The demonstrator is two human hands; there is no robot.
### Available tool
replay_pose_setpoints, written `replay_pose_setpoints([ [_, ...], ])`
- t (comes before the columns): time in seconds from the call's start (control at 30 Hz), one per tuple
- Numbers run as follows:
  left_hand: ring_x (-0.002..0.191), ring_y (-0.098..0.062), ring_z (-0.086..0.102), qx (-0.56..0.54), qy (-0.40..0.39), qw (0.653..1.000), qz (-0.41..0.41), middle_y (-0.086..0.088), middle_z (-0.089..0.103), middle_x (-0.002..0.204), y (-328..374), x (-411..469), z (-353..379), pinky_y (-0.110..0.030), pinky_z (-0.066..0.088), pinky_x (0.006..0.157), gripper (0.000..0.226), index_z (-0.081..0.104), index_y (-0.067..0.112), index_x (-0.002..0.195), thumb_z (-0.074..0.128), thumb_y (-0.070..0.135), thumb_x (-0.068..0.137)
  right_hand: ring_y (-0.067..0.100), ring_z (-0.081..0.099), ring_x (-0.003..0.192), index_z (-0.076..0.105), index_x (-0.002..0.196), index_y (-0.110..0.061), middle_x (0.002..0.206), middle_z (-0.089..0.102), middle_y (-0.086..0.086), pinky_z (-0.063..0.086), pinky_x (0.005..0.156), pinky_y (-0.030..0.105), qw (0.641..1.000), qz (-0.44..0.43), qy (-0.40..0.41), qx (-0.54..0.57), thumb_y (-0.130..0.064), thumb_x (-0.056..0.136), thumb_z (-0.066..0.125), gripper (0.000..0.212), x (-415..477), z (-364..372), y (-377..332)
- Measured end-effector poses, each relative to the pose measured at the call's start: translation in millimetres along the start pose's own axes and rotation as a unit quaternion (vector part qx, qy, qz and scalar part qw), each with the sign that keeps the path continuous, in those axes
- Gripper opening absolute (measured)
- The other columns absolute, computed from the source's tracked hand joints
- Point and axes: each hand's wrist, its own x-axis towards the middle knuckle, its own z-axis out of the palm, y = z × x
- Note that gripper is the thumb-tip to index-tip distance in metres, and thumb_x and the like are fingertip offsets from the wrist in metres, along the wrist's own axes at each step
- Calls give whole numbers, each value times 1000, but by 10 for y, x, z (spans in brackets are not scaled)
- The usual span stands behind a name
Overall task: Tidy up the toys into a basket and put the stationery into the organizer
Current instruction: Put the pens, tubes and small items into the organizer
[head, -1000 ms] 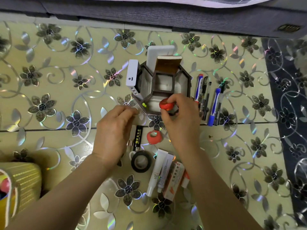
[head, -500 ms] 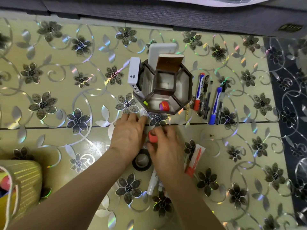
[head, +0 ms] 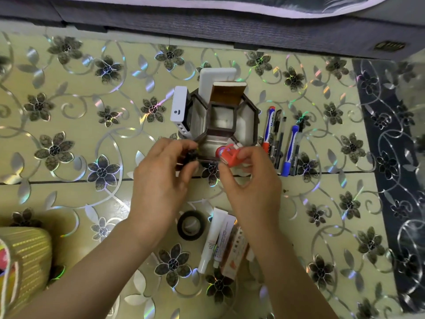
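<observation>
A dark brown octagonal organizer (head: pixel 250 116) stands on the patterned floor. My right hand (head: pixel 253 187) pinches a small red stationery piece (head: pixel 230 157) at the organizer's front compartment, right beside another red piece that shows there. My left hand (head: pixel 161 183) grips a small black item (head: pixel 189 157) at the organizer's front left edge. A black tape roll (head: pixel 190 225), two white tubes (head: pixel 212 238) and a red-and-white box (head: pixel 234 254) lie below my hands. Red and blue markers (head: pixel 290 150) and black pens (head: pixel 279 139) lie to the organizer's right.
A yellow woven basket (head: pixel 27 256) with toys sits at the lower left. A white power bank (head: pixel 180 107), a white device (head: pixel 217 77) and a brown notebook (head: pixel 227 94) stand in the organizer's back slots. Grey furniture (head: pixel 207 21) runs along the top.
My right hand picked a red piece off the floor and lifted it to the organizer's front compartment. My left hand took up the small black item and rose beside it.
</observation>
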Motion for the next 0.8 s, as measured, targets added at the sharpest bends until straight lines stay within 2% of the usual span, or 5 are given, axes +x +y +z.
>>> replay_pose_setpoints([
  [0.27, 86, -8, 67, -72, 58, 996, -5, 5, 66, 99, 199, 114, -84, -30, 55, 81, 19, 63, 23, 103, 67, 19, 85, 19, 62, 91, 65, 95, -14, 101, 65, -1, 51, 77, 39, 996, -63, -46, -36, -25, 83, 68, 16, 228, 416, 121],
  [0.37, 84, -4, 67, -89, 67, 994, 8, 7, 69, 95, 289, 140, -57, -28, 55, 80, 17, 65, 22, 101, 68, 20, 84, 18, 63, 94, 68, 98, -13, 106, 66, -1, 51, 80, 32, 997, -60, -29, -31, -16, 88, 62, 12, 215, 346, 189],
  [0.53, 84, -9, 68, -104, 16, 994, 20, 8, 70, 91, 320, 241, 218, -34, 55, 80, 17, 65, 25, 97, 67, 18, 82, 15, 65, 94, 66, 109, -13, 102, 69, 0, 51, 85, 24, 999, -37, 21, 33, -4, 89, 56, 25, 170, 70, 235],
  [0.67, 88, -13, 67, -38, -33, 997, 51, 5, 71, 95, 269, 237, 543, -34, 53, 79, 24, 67, 20, 101, 63, 9, 80, 11, 64, 93, 66, 111, -15, 104, 68, -3, 46, 84, 15, 999, -43, 15, -3, 2, 86, 55, 31, 183, -8, 287],
  [0.8, 100, -9, 64, -17, -37, 996, 82, 6, 70, 109, 206, 126, 553, -28, 50, 88, 35, 67, 20, 112, 57, 4, 83, 15, 63, 96, 65, 115, -17, 104, 63, -9, 47, 87, 20, 1000, -24, -2, -14, 4, 86, 55, 36, 151, 37, 303],
])
